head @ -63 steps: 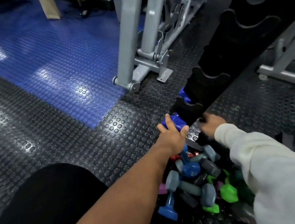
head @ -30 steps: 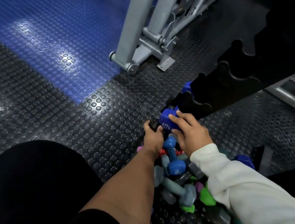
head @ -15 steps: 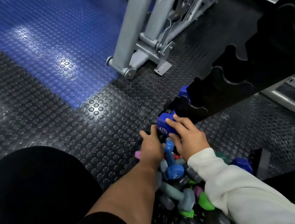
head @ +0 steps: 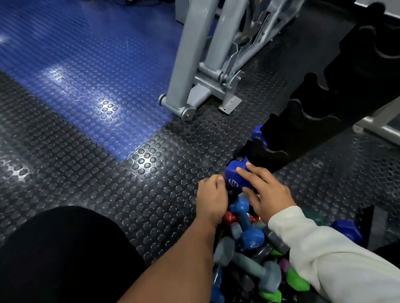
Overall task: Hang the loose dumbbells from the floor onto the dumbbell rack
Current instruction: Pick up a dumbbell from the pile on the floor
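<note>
Both arms reach forward: the right hand (head: 266,193) lays straight fingers on the blue dumbbell (head: 237,177) (at the dumbbell rack's (head: 318,122) lowest cradle), the left hand (head: 211,196), fingers curled, touching its near end.

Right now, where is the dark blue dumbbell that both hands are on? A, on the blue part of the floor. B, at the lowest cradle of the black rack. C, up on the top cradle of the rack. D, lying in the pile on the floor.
B: the dark blue dumbbell sits at the bottom end of the black rack, with the right hand on it and the left hand beside it.
</note>
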Demonstrator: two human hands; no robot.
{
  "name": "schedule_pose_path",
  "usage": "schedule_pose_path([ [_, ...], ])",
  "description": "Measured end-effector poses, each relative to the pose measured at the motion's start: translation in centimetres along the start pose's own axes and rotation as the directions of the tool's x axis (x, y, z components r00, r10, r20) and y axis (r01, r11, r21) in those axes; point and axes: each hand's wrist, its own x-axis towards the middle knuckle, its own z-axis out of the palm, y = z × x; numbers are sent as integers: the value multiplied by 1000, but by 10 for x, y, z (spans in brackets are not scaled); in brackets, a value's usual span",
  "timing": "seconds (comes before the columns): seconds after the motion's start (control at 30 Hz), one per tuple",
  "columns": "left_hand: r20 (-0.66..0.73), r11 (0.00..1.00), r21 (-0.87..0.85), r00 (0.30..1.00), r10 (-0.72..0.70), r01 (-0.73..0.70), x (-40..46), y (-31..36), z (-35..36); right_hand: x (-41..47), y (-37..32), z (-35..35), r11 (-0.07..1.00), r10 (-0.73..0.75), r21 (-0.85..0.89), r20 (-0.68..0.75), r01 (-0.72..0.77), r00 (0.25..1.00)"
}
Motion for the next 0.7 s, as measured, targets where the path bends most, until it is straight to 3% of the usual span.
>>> schedule_pose_path([
  [0.13, 33, 994, -108, 999, 1, 2, -23, 36, 3, -12, 11, -13, 991, 51, 125, 1, -51, 999],
  [0.23, 51, 988, -156, 999, -9, 17, -24, 51, 14, -24, 23, -32, 947, 307, 122, -57, -298, 950],
  [0.3, 53, 980, -193, 998, -41, 51, -23, 57, 22, -22, 33, -48, 776, 597, 262, -10, -574, 803],
  [0.37, 24, 976, -201, 997, -74, 77, -23, 61, 28, -7, 50, -54, 544, 776, 455, 47, -705, 629],
  [0.43, -4, 987, -152, 999, -51, 50, -21, 59, 32, 15, 72, -47, 366, 815, 664, 110, -652, 569],
  [0.53, 17, 985, -174, 1000, 16, -12, -21, 55, 32, 57, 104, -32, 208, 785, 827, 177, -522, 594],
  [0.6, 23, 978, -205, 999, 32, -26, -21, 52, 33, 79, 79, -51, 181, 766, 819, 230, -544, 600],
  [0.67, 22, 975, -221, 999, 32, -26, -20, 52, 34, 96, 78, -49, 225, 746, 788, 239, -574, 621],
  [0.7, 25, 974, -225, 999, 30, -24, -20, 52, 35, 104, 80, -45, 175, 753, 789, 278, -589, 596],
])
